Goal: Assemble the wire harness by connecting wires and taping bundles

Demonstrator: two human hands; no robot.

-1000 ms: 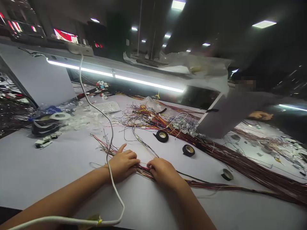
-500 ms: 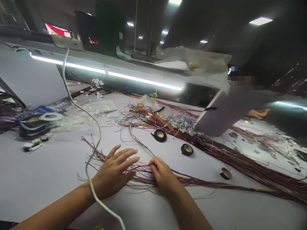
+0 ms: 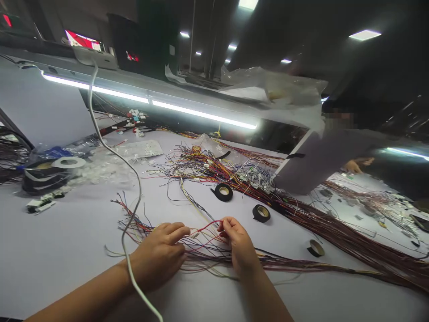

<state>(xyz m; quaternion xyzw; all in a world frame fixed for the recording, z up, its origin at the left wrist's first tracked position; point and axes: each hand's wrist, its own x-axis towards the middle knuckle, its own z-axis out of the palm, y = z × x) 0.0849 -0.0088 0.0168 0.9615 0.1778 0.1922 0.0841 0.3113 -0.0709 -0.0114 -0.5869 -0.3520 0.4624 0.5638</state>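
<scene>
Head view, looking down on a pale grey worktop [image 3: 50, 250] strewn with wiring.

Near the front edge, at the middle: left hand [image 3: 159, 255] palm down, fingers curled onto a fan of loose thin wires [image 3: 201, 252], its fingertips closed on the end of a red wire [image 3: 209, 225]. Right hand [image 3: 239, 243] just beside it, thumb and forefinger pinched shut on the other end of that same red wire, which arches up between the two hands above the fan. Fan of wires spread flat on the worktop under and between both hands, narrowing rightwards into a long bundle [image 3: 335, 268] running towards the right edge.

Draped over the left wrist and trailing towards the back left: a white cable [image 3: 132, 179].

Behind the hands, towards the middle of the worktop: two black tape rolls [image 3: 223, 192] lying flat, well apart from the fingers, and a third smaller tape roll [image 3: 315, 248] nearer the right. Further back, a dense tangle of coloured wires [image 3: 214, 167]. At the left edge, a stack of tape rolls [image 3: 50, 172] beside clear plastic bags [image 3: 103, 163]. Along the back edge, a lit strip lamp [image 3: 150, 103].

At the far right, behind a grey panel [image 3: 321, 161], another person's hand [image 3: 355, 166] on the worktop.
</scene>
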